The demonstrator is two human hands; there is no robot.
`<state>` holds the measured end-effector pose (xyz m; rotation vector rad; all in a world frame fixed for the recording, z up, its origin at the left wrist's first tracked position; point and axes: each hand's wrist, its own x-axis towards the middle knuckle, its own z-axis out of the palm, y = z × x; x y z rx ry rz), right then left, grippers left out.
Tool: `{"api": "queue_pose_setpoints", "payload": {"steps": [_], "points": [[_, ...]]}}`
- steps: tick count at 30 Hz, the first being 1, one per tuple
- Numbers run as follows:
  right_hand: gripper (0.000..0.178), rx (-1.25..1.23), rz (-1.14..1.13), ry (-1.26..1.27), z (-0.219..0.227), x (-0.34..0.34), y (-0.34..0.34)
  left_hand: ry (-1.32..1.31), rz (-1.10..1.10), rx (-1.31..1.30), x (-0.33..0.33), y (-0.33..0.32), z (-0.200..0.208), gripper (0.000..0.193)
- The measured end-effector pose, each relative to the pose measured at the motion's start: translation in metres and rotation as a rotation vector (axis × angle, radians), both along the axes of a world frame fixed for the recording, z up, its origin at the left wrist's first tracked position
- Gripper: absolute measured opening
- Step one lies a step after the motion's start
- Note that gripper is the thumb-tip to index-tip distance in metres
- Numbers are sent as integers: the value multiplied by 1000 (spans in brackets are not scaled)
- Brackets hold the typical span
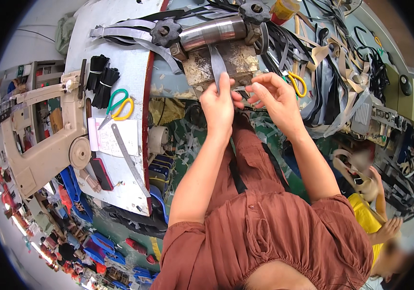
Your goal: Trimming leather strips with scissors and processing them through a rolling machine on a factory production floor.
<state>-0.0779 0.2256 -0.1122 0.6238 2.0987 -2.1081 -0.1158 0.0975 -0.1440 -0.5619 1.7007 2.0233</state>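
Note:
A grey strip [217,63] comes out from beneath a shiny metal roller [213,34] and runs over a worn, glue-stained plate [242,59] toward me. My left hand [218,107] is closed on the strip's near end, thumb on top. Just to the right, my right hand [278,100] hovers with fingers loosely bent and apart, and nothing shows in it. Black star-shaped knobs [166,33] flank the roller. Yellow-handled scissors [298,84] lie close to the right hand, their blades partly hidden among strips.
On the left table [137,116] lie black strip bundles [103,87], green-and-yellow scissors [119,105], a steel ruler [128,159], a notepad [115,137] and a phone [101,174]. Tangled strips [325,63] cover the right bench. A sewing machine [47,140] stands far left; a person in yellow [362,212] sits right.

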Motion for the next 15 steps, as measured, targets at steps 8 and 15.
{"api": "queue_pose_setpoints", "payload": {"steps": [8,15], "points": [[17,112,-62,165,1,-44,40,-57,-3,135,91,-15,-15,33],[31,347,53,327,-1,-157,79,-46,36,129,88,-8,-24,32]]}}
